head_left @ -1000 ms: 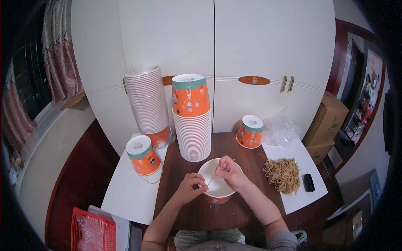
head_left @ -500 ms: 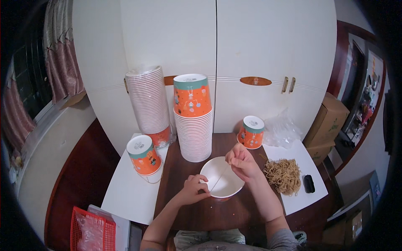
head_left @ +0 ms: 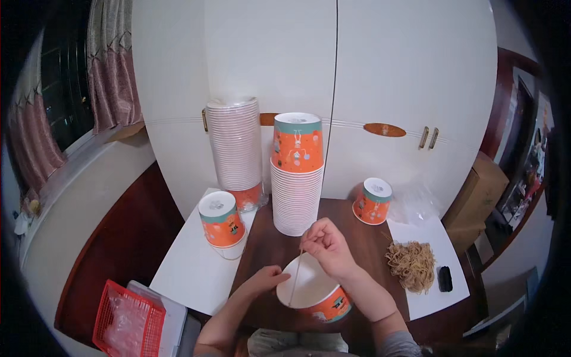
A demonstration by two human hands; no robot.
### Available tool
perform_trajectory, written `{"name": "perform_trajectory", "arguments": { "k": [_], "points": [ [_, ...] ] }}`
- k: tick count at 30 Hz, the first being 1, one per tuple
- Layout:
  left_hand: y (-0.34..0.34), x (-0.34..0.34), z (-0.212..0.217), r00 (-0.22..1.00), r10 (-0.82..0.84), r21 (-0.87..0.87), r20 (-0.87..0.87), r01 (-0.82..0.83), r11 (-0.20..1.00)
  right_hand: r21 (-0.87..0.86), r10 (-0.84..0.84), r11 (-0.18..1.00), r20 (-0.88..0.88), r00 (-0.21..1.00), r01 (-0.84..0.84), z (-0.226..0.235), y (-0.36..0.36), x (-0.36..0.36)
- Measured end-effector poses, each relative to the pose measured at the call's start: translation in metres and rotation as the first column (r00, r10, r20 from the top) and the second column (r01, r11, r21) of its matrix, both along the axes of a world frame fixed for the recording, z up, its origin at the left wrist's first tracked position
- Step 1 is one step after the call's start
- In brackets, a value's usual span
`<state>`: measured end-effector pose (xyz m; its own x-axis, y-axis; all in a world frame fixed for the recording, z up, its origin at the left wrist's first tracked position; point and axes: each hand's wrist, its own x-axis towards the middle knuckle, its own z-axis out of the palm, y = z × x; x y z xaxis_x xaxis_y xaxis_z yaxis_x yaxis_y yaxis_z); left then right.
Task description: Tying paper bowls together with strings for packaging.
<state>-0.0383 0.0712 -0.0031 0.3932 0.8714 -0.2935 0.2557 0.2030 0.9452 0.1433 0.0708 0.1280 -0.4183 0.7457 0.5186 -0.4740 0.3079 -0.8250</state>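
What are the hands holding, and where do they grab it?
The right hand pinches a thin stick by its top end. The left hand steadies the paper bowl at its rim.

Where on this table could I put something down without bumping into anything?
Bare white tabletop lies in front of the upside-down cup; bare brown wood between the tall cup stack and the small cup. Around the bowl it is crowded.

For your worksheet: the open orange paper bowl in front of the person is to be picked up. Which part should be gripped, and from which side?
Probably grip the orange paper bowl around its outer side wall, from the person's left. The left hand already rests at that rim, while the right hand holds a thin stick across the open mouth, so coming from above looks blocked.
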Motion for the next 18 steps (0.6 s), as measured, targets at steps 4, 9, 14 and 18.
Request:
{"name": "perform_trajectory", "arguments": {
  "k": [4,9,14,18],
  "points": [
    [-0.018,-0.036,-0.007,0.999,0.047,-0.014,0.017,-0.047,0.999,0.088,0.079,0.993,0.048,0.996,-0.083,0.012,-0.02,-0.024],
    [-0.036,-0.083,0.078,0.748,0.651,0.591,0.133,-0.587,0.553,0.516,-0.045,0.838,0.388,0.92,-0.177,0.02,-0.031,-0.031],
    [-0.023,-0.141,0.109,0.384,0.905,0.982,0.186,-0.097,-0.16,0.913,-0.551,0.305,0.402,0.732,-0.272,-0.007,-0.012,-0.073],
    [0.021,-0.165,0.1,0.306,0.943,0.936,0.13,0.276,-0.218,0.914,-0.739,0.25,0.392,0.547,-0.318,-0.053,0.031,-0.115]
  ]
}}
